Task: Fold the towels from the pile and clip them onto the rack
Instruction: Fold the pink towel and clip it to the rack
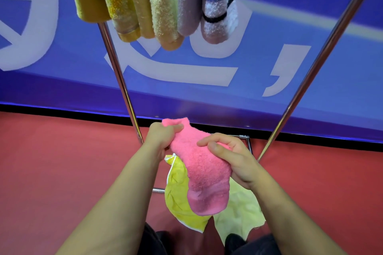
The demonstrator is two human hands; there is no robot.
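Head view, read left to right. Upper frame: six folded towels hang side by side from the top of the rack, running from a mustard one at the left, through yellow and tan ones and a lilac one, to a white striped one at the right. Their upper edges lie outside the frame, so the clips cannot be seen. Judged from this row, a good share of the task is done.

Centre: the pink towel is held between the two hands, above the rack's lower bars and the red floor. The left hand is closed in a fist round the towel's upper end, a short tuft of which stands clear above the fingers. The right hand grips the towel's middle from the right side, thumb across the front and fingers curled behind. The lower end hangs free below both hands. The towel appears bunched lengthwise rather than neatly folded; this is a judgement, and whether the fold is complete cannot be told.

Below the hands: the pile holds at least a yellow cloth with white edging at the left and a paler one at the right, both lying on the floor and partly hidden by the pink towel. Remaining work, as far as shown: finish and clip the pink towel, then fold and clip those in the pile.
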